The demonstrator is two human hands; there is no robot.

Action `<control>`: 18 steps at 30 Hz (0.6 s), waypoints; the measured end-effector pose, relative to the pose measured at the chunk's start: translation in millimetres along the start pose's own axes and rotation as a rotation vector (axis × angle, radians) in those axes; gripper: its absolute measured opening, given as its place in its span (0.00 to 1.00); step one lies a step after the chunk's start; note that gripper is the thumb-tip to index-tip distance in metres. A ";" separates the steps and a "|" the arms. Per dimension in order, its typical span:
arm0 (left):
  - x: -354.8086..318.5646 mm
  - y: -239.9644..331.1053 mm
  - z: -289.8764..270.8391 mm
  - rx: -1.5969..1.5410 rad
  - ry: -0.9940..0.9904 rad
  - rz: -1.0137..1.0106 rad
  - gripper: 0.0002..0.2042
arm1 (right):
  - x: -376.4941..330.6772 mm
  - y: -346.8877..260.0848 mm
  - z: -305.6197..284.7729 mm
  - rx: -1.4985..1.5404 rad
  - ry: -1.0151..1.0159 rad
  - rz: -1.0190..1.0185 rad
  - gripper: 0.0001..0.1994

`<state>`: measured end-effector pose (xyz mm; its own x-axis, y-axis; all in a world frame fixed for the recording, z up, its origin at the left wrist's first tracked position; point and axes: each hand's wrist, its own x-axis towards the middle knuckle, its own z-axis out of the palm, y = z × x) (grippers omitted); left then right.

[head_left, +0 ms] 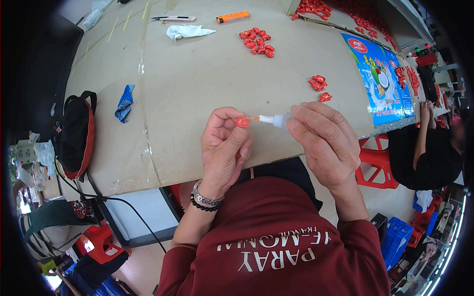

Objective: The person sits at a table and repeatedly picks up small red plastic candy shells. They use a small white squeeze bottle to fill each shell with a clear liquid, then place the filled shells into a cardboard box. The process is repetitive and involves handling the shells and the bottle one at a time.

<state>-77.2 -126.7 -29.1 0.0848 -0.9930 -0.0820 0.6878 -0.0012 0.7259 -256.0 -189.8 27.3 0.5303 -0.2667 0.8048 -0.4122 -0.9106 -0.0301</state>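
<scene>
Between the thumb and index finger of my left hand [224,143] is a small shiny red piece [242,122], its kind too small to make out. Another bit of red shows lower in that palm. My right hand [326,140] grips a translucent white squeeze bottle [280,121], partly hidden by my fingers. The bottle lies sideways, and its thin orange-tinted needle tip points left and reaches the red piece. Both hands are above the near edge of the cardboard-covered table [197,84].
Small red pieces lie in a pile [256,42] at the back and a smaller group [318,84] at right. A cutter knife [175,18], orange box [233,17], white tissue [188,32], blue wrapper [125,103] and black-red bag [76,133] lie around. Another person [427,153] sits at right.
</scene>
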 end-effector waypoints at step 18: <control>-0.4 -1.3 -2.1 0.078 0.036 0.127 0.09 | 2.3 -2.4 -1.9 -0.050 -0.013 -0.047 0.17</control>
<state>-76.5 -126.0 -31.5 0.1942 -0.9809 -0.0094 0.6119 0.1137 0.7827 -255.2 -187.6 30.4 0.5592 -0.2285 0.7970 -0.4228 -0.9055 0.0370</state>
